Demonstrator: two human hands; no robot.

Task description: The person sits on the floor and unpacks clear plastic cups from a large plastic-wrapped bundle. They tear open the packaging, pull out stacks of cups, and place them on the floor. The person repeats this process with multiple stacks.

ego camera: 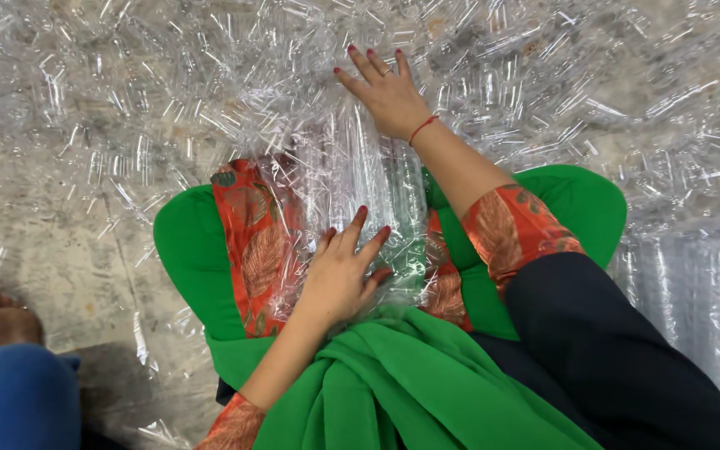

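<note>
Here, both hands, left hand (339, 275); right hand (387, 90), press splayed fingers on clear tubes (360, 179).

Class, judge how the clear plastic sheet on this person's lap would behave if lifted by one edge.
The clear plastic sheet probably flops: it drapes, creased, over the lap. Likely light, since it looks thin and see-through. Its glossy surface may slip under the left hand.

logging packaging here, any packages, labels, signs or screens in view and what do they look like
No labels, signs or screens.
Clear plastic bag of tubes: on the lap, long, see-through, under both the left hand and right hand.
Loose clear tubes: spread over the floor.
</note>
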